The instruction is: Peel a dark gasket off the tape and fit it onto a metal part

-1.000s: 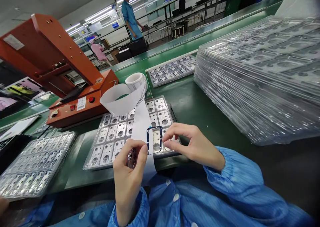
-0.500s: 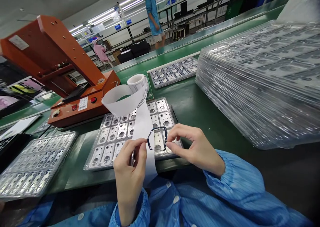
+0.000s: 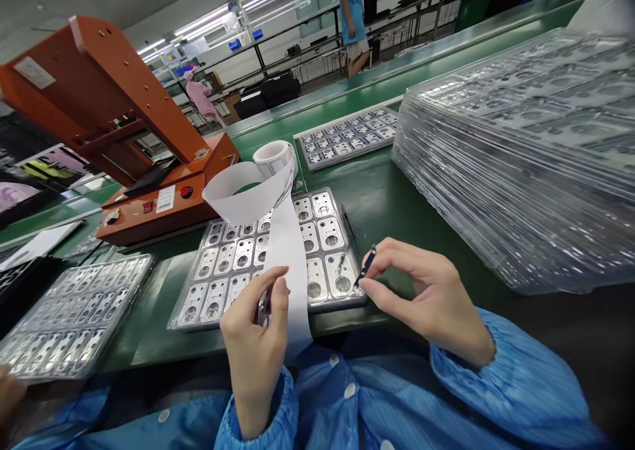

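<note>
My right hand is closed in a pinch on a thin dark frame-shaped piece with light spots, seen nearly edge-on. It is above the right edge of a clear tray filled with rows of silver metal plates. To its left, my left hand curls around a small shiny metal part, mostly hidden by the fingers; thumb and forefinger come close together at the tips. Between the hands a white paper strip lies across the tray, running from a roll.
An orange press machine stands at the left. Stacked clear plastic trays rise at the right. Another filled tray lies behind, one at far left. Black tweezers lie beside the middle tray. Another person's hand shows lower left.
My right hand has moved right, away from my left hand, carrying the dark frame, which has turned edge-on. The left fingertips no longer touch the frame. A person behind has moved right.
</note>
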Tool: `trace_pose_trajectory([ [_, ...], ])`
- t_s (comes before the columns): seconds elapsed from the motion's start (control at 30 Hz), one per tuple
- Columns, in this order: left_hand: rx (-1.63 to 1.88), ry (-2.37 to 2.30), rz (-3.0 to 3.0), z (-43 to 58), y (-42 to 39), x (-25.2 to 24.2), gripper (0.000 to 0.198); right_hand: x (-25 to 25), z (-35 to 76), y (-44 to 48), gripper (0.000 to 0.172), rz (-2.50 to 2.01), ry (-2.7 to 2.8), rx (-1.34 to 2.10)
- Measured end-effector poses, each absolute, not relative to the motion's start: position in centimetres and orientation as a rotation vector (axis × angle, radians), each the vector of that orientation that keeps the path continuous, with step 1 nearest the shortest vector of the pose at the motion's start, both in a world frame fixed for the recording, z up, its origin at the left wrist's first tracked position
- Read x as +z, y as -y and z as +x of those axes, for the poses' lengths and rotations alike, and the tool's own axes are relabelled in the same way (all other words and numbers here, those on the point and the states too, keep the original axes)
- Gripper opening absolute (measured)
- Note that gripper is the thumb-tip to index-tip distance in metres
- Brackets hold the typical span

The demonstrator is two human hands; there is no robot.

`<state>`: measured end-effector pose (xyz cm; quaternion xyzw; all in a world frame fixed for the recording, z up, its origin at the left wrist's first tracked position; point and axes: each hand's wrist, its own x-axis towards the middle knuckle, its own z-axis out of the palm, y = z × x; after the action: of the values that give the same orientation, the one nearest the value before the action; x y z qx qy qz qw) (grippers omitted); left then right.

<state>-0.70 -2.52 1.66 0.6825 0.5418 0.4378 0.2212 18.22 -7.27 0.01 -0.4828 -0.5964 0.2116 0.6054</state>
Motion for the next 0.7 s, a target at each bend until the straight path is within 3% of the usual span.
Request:
trace_pose_trajectory([
  [0.13, 1.289, -1.269, 1.489, -0.9, 2.5, 1.8, 0.031, 0.0, 18.7, 7.6, 0.013, -1.069, 1.366, 0.532],
  [0.23, 1.068, -0.836, 1.189, -0.5, 2.7, 1.5, 0.029, -0.6, 18.4, 7.6, 0.007, -1.033, 1.331, 0.599],
  [0.43, 0.66, -0.637, 0.956, 2.1, 3.8, 0.0, 0.02, -1.5, 16.8, 7.7, 0.034, -0.993, 1.448, 0.775],
  [0.53, 0.566, -0.662, 0.93, 2.6, 4.2, -0.1, 0.027, -1.8, 16.7, 7.9, 0.047, -1.008, 1.444, 0.799],
  [0.7, 0.611, -0.609, 1.035, 1.7, 4.7, -1.1, 0.039, -2.2, 17.1, 7.8, 0.04, -1.018, 1.189, 0.858],
])
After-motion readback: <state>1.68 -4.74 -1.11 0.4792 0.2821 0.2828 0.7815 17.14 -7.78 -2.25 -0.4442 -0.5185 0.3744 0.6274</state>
